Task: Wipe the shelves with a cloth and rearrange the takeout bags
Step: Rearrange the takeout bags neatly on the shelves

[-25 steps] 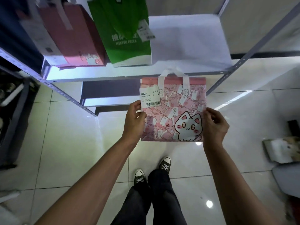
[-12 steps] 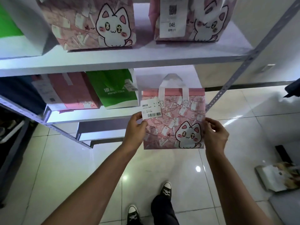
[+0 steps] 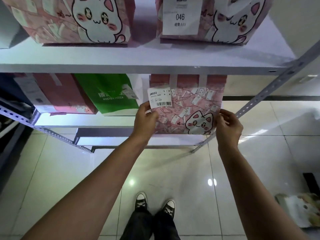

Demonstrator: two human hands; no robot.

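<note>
I hold a pink takeout bag printed with a white cat and a barcode label, upright, at the right end of the middle shelf. My left hand grips its lower left edge; my right hand grips its lower right corner. The bag's top and handles are partly hidden behind the upper shelf board. A green pizza bag and a red-pink bag stand to its left on the same shelf. No cloth is in view.
Two pink cat bags stand on the upper shelf, the right one labelled 046. A slotted metal upright runs diagonally at the right. Below lie a lower shelf, the tiled floor, my shoes and a paper bag on the floor at right.
Both hands have lifted the pink cat bag from in front of the shelf up and in toward the middle shelf's right end. My view has tilted upward, bringing the upper shelf into sight.
</note>
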